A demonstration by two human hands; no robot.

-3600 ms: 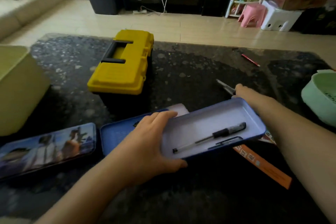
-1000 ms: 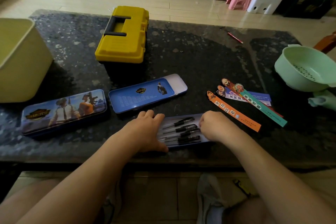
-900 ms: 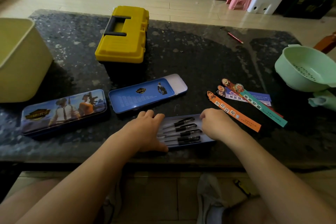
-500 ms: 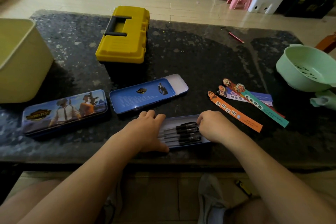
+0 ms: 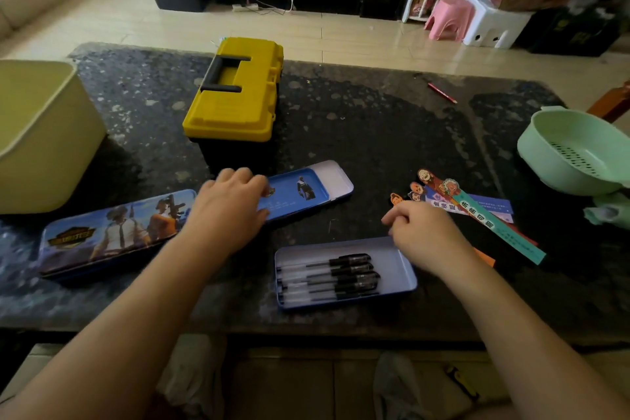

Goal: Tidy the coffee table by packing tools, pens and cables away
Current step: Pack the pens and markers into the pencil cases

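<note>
Half a second back both hands sat on the open tray point(image 5: 395, 269), one at each end; now both are off it. The left hand point(image 5: 228, 211) has gone up and left onto the blue lid point(image 5: 300, 191), covering its left end; its fingers lie close together and bend over the far edge, and the thumb is set against the near edge. It reads as a grip being taken; we cannot tell whether the lid has left the table point(image 5: 375, 129). The right hand point(image 5: 422, 235) has lifted clear and hovers over the tray's right end, just short of the bookmarks point(image 5: 477, 211); its fingers are loosely curled, with nothing seen between them. The pens point(image 5: 341, 273) lie in the tray bunched side by side, caps to the right, tidier than a second ago when they were fanned; the tray rests near the table's front edge, between the two forearms. We judge the pen-sorting finished and closing the case to be the step in hand, the lid to be brought across and fitted over the tray. Left loose: a red pencil point(image 5: 442, 92) far back on the right, well apart from everything; the bookmarks; the printed pencil tin point(image 5: 112, 232) at the left. The yellow toolbox point(image 5: 238, 89) stands shut behind the lid.
</note>
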